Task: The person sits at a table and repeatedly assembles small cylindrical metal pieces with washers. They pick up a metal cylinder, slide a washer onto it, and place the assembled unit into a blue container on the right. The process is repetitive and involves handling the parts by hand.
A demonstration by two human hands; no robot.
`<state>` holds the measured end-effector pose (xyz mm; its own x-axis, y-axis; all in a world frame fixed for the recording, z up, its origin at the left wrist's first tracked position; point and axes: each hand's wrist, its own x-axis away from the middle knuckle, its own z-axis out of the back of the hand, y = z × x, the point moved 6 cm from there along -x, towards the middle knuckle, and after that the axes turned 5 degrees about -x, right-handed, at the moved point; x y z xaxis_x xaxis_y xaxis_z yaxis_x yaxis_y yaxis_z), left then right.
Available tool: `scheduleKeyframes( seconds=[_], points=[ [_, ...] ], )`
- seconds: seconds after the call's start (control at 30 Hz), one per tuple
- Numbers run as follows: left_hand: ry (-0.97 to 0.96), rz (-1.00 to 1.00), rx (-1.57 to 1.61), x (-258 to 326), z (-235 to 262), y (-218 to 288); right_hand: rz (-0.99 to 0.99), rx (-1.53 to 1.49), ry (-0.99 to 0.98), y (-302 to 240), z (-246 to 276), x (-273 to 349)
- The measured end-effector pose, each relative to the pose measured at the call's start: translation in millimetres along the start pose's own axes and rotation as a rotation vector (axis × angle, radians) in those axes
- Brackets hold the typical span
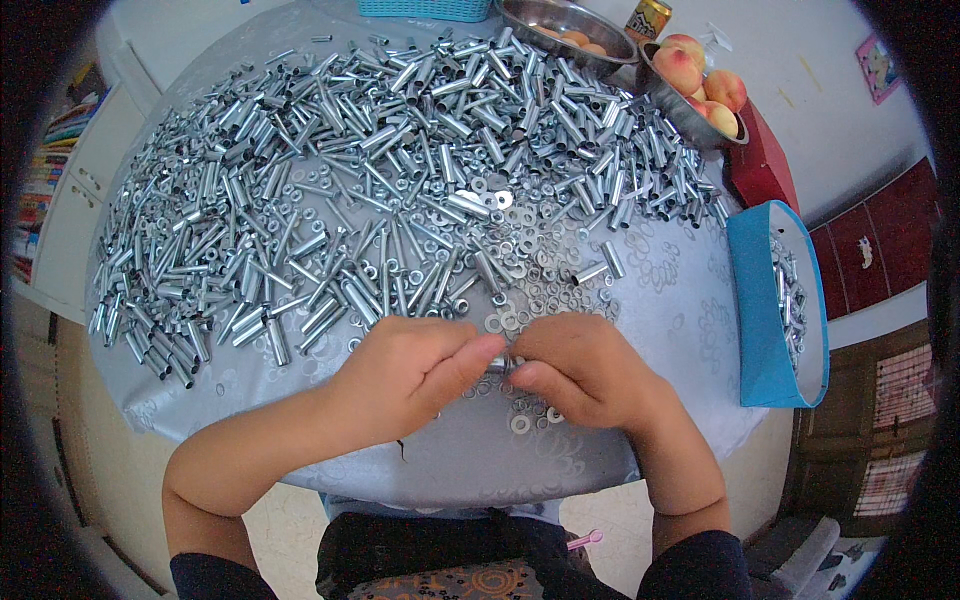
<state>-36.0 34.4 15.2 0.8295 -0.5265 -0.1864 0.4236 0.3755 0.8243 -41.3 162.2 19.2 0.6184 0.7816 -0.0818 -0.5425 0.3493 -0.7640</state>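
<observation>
My left hand (405,375) and my right hand (592,368) meet over the near middle of the table, both with fingers curled. Between their thumbs and fingers they pinch a short, shiny metal sleeve (499,366), mostly hidden, so I cannot see whether anything is inside it. Loose flat washers (545,285) lie just beyond and beneath my hands. Farther off spreads a wide heap of silver metal sleeves (480,80), with long bolts (400,240) and nuts (310,213) mixed in toward the near side.
A blue fabric box (752,320) holding metal parts stands at the right table edge. At the back right are a steel bowl (738,133) of peaches, another bowl (625,58) with eggs, a can (648,20) and a red box (765,185). A turquoise basket (425,10) sits at the far edge.
</observation>
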Motion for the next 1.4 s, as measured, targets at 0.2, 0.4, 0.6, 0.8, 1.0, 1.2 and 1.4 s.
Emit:
scheduleKeyframes(
  seconds=[0.2, 0.4, 0.6, 0.8, 1.0, 1.2, 1.4],
  points=[
    [0.05, -0.014, 0.014, 1, 0, -3, -0.017, -0.027, 0.091, -1, 3, 1],
    [0.068, -0.048, -0.012, 0, 0, -4, 0.014, -0.021, 0.109, -2, 3, 3],
    [0.073, -0.035, 0.013, 0, 0, -4, -0.004, 0.04, 0.086, -3, 2, 1],
    [0.029, -0.009, -0.015, -1, 3, -2, 0.03, 0.101, 0.134, -2, 4, 1],
    [0.096, -0.074, 0.005, 1, 2, -2, 0.049, 0.047, 0.142, -8, 8, 0],
    [0.002, -0.051, -0.066, 1, -2, -2, 0.153, 0.05, 0.197, -10, 10, -1],
    [0.085, -0.084, -0.027, 1, 1, -2, 0.016, -0.036, 0.219, -8, 9, -2]
  ],
)
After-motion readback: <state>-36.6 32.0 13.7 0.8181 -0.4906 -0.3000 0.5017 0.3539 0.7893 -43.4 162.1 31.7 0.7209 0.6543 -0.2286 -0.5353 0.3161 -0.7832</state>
